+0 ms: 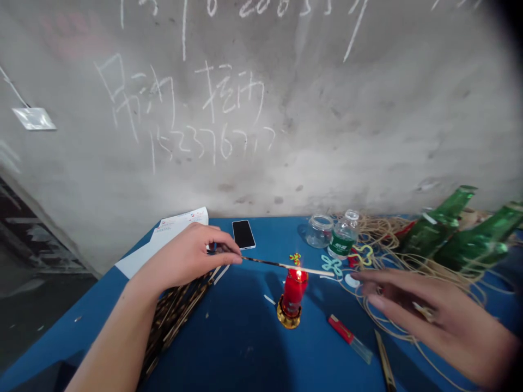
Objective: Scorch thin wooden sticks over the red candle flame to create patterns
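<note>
My left hand (192,255) pinches one end of a thin stick (286,266) and holds it level over the flame of a lit red candle (293,294) in a gold holder. The stick is dark and mottled near my fingers and pale at its far end. A pile of similar dark sticks (175,310) lies under my left wrist. My right hand (429,316) hovers to the right of the candle, blurred, with fingers stretched out flat above tan cord (392,239); it holds nothing I can make out.
On the blue table (245,348) lie a red lighter (347,336), a black phone (243,234), white papers (163,234), a glass jar (319,230), a small water bottle (342,235), knotted cord shapes (332,265) and green glass bottles (457,228). A chalk-marked concrete wall stands behind.
</note>
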Demonstrator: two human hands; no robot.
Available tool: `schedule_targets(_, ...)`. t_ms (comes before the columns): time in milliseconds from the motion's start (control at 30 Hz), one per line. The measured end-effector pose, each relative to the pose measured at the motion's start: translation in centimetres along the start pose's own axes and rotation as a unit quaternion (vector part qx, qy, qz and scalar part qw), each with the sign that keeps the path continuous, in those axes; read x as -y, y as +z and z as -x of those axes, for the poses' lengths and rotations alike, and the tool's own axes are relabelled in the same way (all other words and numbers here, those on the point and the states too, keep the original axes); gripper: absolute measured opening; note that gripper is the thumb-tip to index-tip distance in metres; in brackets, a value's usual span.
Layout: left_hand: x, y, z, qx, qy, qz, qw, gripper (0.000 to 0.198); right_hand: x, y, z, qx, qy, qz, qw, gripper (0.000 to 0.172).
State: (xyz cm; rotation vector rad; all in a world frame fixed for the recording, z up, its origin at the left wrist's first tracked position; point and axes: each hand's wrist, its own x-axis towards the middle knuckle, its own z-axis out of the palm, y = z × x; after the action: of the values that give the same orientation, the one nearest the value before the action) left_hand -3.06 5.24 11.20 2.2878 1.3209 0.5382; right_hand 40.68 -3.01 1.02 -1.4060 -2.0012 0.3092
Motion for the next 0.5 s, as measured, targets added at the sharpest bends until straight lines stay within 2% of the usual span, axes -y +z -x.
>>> schedule_targets(100,0.0,-0.1,0.0,0.002,-0.001,0.002,1.000,0.018,2.9,1.6,-3.4,0.017,0.012,-0.014,1.000,0.040)
schedule_targets(200,0.2,-0.2,-0.1,0.000,-0.002,0.007,1.000,0.018,4.3,2.2,-5.3,0.043,0.002,-0.031,0.999,0.038)
schedule_targets(300,0.3,-0.3,-0.1,0.001,0.004,0.011,1.000,0.016,4.3,1.6,-6.3,0.078,-0.015,-0.050,0.996,0.037)
schedule_targets(500,0.5,-0.5,0.0,0.007,0.008,-0.001,1.000,0.013,3.3,0.0,-7.7,0.201,-0.042,-0.081,0.975,0.022)
